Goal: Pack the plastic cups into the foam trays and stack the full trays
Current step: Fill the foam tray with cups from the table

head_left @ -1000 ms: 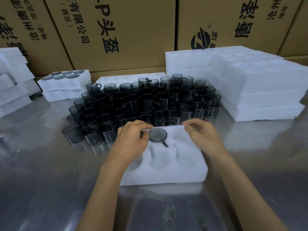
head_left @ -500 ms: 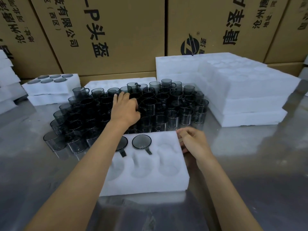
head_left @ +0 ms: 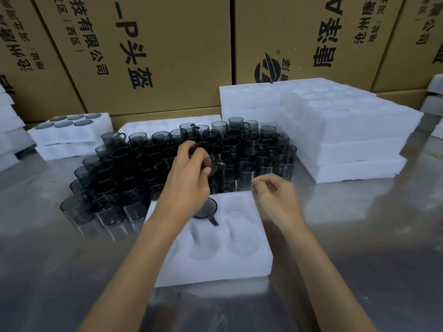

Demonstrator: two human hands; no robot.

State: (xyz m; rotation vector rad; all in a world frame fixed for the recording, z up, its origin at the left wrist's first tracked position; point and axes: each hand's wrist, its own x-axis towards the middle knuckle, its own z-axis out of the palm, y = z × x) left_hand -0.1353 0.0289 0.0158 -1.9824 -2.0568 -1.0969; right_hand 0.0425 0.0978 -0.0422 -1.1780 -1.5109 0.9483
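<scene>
Near the tabletop's (head_left: 43,248) far left edge sit 2 stacked foam trays, the filled stack (head_left: 72,135), its top tray showing 5 dark cups. Right of it, a crowd of smoky plastic cups (head_left: 134,173) stands upright toward the far edge. The left hand (head_left: 189,180) holds a cup (head_left: 211,159) above that crowd, fingers and thumb curled around it, the cup tilted between thumb and fingertips. Below, near the front edge, lies the open tray (head_left: 215,259), with 1 seated cup (head_left: 206,208) in a far pocket, partly hidden by the left wrist. The right hand (head_left: 278,200) hovers over the tray's far right corner, fingers loosely curled, holding nothing. At the far right corner rises a stack of empty trays (head_left: 347,140).
</scene>
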